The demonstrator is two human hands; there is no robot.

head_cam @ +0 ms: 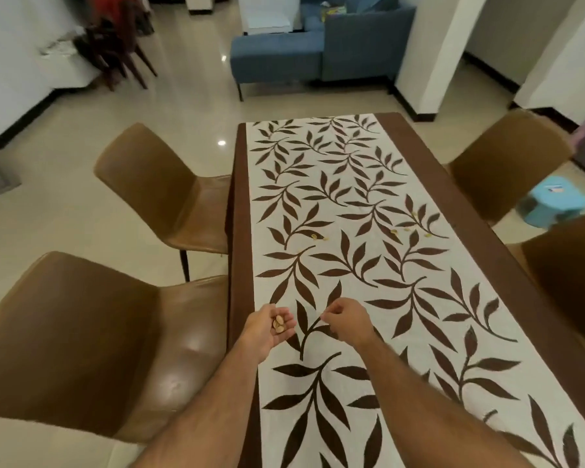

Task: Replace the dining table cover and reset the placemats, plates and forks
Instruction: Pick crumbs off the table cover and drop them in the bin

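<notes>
The table cover [362,211] is white with a brown leaf print and brown side bands, and it lies flat along the dining table. Small tan scraps lie on it in the middle [314,236] and toward the right [416,228]. My left hand [271,329] is palm up over the cover's left band, cupped round several tan scraps [279,325]. My right hand [347,319] hovers just right of it, fingertips curled together toward the left hand; I see nothing between them. No placemats, plates or forks are in view.
Two brown chairs stand at the table's left side [159,184] [81,339], and two at its right [507,160] [568,271]. A light blue stool [551,197] sits on the floor at right. A blue sofa [321,45] stands beyond the table's far end.
</notes>
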